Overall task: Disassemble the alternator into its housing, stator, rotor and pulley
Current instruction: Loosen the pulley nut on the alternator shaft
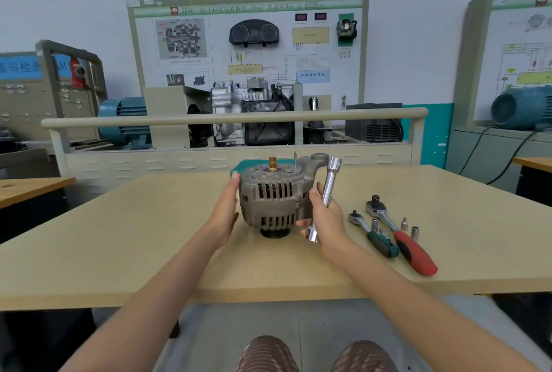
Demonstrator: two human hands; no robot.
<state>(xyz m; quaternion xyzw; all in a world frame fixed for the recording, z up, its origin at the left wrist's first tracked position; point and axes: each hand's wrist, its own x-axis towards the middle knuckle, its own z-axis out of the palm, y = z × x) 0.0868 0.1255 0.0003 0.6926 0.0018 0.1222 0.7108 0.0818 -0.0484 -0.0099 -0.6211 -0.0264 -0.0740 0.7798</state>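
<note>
Head view shows the alternator (273, 201) upright mid-table (134, 237), left hand (225, 210) flat against its 9 o'clock side, right hand (324, 219) at 3 o'clock gripping a socket extension (328, 186).

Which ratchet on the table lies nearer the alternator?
The green-handled ratchet, lying beside the right hand; the red-handled ratchet is longer and lies farther right of the alternator.

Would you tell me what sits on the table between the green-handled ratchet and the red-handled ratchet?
In the head view, a small socket stands between the green-handled ratchet and the red-handled ratchet, near their heads.
</note>
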